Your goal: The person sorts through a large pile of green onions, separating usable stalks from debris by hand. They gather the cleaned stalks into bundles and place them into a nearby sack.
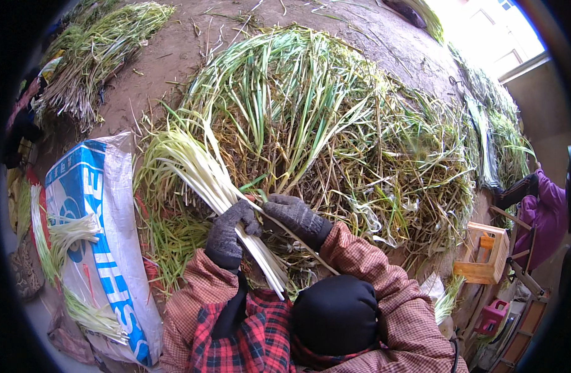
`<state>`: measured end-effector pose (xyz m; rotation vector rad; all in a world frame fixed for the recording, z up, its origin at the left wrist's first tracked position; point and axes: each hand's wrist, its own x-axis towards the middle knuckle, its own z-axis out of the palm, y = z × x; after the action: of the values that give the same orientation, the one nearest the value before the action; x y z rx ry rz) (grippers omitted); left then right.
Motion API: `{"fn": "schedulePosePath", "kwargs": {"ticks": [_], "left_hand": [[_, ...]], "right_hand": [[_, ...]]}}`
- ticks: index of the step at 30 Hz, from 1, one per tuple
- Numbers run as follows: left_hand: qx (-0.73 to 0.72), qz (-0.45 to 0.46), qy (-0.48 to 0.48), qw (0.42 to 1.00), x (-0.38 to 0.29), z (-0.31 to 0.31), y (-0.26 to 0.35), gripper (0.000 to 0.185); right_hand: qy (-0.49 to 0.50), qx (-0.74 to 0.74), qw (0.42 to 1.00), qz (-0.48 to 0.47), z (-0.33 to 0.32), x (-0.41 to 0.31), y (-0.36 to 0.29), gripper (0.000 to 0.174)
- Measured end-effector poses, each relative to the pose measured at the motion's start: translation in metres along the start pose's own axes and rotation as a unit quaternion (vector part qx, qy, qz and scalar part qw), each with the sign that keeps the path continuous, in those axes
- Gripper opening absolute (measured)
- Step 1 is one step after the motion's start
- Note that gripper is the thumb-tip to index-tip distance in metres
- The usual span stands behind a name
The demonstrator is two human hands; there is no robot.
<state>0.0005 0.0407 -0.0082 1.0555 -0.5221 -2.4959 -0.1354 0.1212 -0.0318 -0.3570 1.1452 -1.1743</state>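
Note:
In my gloved left hand (232,233) is a thick bundle of long white-stemmed leafy stalks (206,179), probably garlic greens. Their pale leaves fan out to the upper left and the cut-looking white ends point down towards my lap. My gloved right hand (297,217) is just to the right, fingers closed around a single thin stalk (309,247) that slants down to the right. A short green leaf piece (263,195) shows by its fingertips. Right in front of both hands lies a big heap of green stalks (304,116) with brown, dry-looking matter among them.
On the left, a white-and-blue woven sack (122,261) carries small bunches of pale stalks (75,233). Another stalk pile (113,51) lies upper left. At right are a wooden stool (483,270), a pink plastic container (493,317) and a person in purple (542,214). Red plaid cloth (243,335) covers my lap.

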Motion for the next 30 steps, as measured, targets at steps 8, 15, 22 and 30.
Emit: {"fn": "schedulePosePath", "kwargs": {"ticks": [8,15,22,30], "left_hand": [[-0.152,0.112,0.004,0.982,0.015,0.008,0.01,0.021],[-0.155,0.141,0.011,0.978,0.012,-0.003,0.014,0.015],[-0.107,0.215,0.068,0.968,0.009,-0.009,0.034,0.017],[-0.134,0.091,0.031,0.986,0.012,-0.015,0.006,0.024]], "right_hand": [[0.279,0.017,0.949,-0.148,-0.078,-0.068,-0.01,0.01],[0.396,0.25,0.838,-0.28,-0.152,-0.13,-0.013,0.01],[0.461,0.16,0.839,-0.242,-0.238,-0.177,0.005,0.017],[0.266,-0.618,0.735,-0.084,-0.096,-0.135,-0.053,0.021]]}}
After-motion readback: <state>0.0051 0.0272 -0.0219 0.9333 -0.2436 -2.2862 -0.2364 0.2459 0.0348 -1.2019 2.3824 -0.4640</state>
